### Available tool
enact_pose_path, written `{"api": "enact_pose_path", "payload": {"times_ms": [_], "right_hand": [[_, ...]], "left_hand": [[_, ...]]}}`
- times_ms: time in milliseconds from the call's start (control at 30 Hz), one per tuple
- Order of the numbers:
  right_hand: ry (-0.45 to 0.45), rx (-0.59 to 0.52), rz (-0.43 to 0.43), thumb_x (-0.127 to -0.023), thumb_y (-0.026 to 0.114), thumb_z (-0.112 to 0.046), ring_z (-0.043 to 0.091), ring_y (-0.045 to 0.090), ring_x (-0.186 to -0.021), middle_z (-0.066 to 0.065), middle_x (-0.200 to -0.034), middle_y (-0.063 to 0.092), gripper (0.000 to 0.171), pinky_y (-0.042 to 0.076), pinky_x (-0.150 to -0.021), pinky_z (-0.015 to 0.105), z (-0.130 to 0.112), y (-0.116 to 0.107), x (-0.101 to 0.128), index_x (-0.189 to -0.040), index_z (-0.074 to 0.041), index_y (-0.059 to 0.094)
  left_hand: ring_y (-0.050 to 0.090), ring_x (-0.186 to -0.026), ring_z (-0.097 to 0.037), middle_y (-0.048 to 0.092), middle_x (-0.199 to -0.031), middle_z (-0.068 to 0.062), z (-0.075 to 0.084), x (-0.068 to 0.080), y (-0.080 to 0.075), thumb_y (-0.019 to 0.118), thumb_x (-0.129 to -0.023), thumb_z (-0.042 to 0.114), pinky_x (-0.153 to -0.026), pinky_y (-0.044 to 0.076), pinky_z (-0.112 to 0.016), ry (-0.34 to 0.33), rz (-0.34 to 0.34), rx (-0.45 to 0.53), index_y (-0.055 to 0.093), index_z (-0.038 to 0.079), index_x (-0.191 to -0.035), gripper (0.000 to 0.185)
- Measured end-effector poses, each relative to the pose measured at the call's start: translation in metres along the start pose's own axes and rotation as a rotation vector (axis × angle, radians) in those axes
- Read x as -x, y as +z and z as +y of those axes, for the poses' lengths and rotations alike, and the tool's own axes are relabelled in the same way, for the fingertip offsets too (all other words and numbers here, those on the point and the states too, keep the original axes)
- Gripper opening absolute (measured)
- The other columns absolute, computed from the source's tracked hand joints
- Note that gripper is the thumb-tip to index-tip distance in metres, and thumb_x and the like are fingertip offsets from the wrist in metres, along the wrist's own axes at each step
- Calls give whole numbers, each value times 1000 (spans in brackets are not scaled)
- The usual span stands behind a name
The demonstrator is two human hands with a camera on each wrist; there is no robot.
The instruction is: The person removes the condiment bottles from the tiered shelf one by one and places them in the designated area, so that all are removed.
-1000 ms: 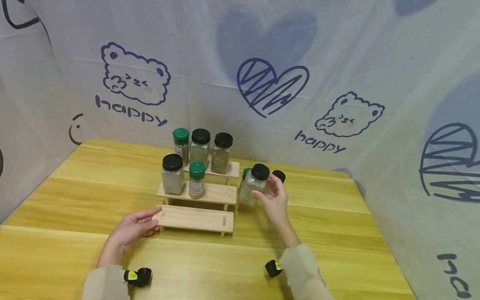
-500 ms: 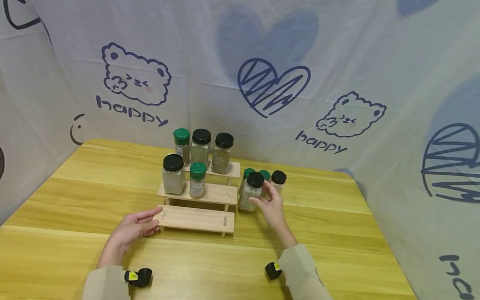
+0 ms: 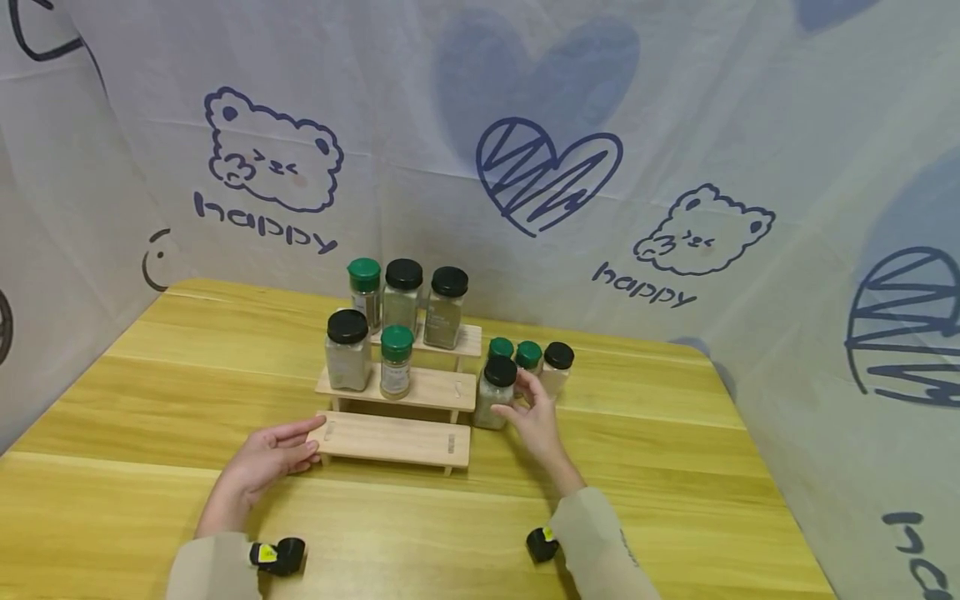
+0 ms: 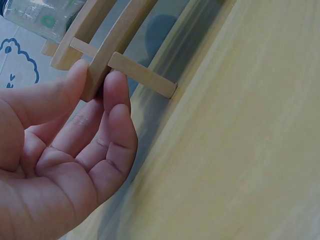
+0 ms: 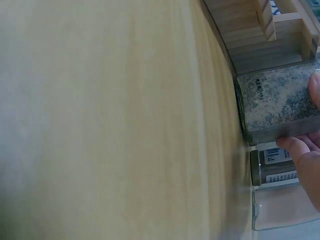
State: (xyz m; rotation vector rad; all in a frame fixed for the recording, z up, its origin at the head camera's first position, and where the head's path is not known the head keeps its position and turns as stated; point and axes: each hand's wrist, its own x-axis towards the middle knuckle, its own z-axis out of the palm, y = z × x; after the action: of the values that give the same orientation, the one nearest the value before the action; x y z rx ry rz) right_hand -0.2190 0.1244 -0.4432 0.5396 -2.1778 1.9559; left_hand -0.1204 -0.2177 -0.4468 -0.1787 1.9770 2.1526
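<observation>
The person's right hand (image 3: 536, 421) held a black-lidded jar (image 3: 491, 404) between thumb and fingers, just right of the wooden rack (image 3: 393, 436) and near its middle tier. That jar was close to upright, its base at or just above the table (image 3: 637, 475); the views did not settle which. From the right wrist its contents looked speckled and grey-green, with small print on the glass. The left hand (image 3: 266, 454) pinched the left end of the rack's near tier, thumb on the board and curled fingertips against its end and underside. The rack rose in 3 tiers from near to far. On the middle tier stood a squat jar with a black lid (image 3: 348, 354) at the left, and a slim green-topped bottle (image 3: 396, 367) to its right. The far tier bore 3 more: a green-capped shaker (image 3: 365, 292) at the left, then 2 dark-capped jars (image 3: 402, 300). Right of the rack, just beyond the right hand, 2 small green-lidded bottles (image 3: 528, 357) and a pale jar with a dark cap (image 3: 557, 371) stood close together on the table. Each pale sleeve (image 3: 600, 533) had a small black device (image 3: 285, 556) beside it, and a printed cloth (image 3: 420, 100) with bears, hearts and "happy" hung beyond the far edge.
</observation>
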Motion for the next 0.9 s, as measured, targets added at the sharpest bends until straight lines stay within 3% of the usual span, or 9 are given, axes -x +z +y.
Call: {"api": "enact_pose_path", "payload": {"times_ms": [200,433,900], "right_hand": [[16,4,-8,-71,66,14,32,48,-104,25,-116,48,56,45,-86,38,15,-2,-2,-121,11,42],[16,-5,-28,-72,65,13,30,48,-105,24,-117,48,55,44,-87,38,15,-2,-2,-122,9,41],[110,-16,-17,-74,66,11,30,46,-109,21,-121,46,55,41,-90,40,14,-4,-4,-123,5,41]], "left_hand": [[62,-79,-13,62,-103,0,-1,0,0,60,-85,6,-71,51,-25,4,-7,6,47,-1,-125,43],[62,-78,-13,62,-102,2,0,1,0,60,-85,5,-71,51,-25,10,-12,13,48,-2,-125,43],[62,-79,-13,63,-99,2,-1,2,-1,60,-85,5,-72,50,-25,14,-21,22,52,3,-123,40]]}}
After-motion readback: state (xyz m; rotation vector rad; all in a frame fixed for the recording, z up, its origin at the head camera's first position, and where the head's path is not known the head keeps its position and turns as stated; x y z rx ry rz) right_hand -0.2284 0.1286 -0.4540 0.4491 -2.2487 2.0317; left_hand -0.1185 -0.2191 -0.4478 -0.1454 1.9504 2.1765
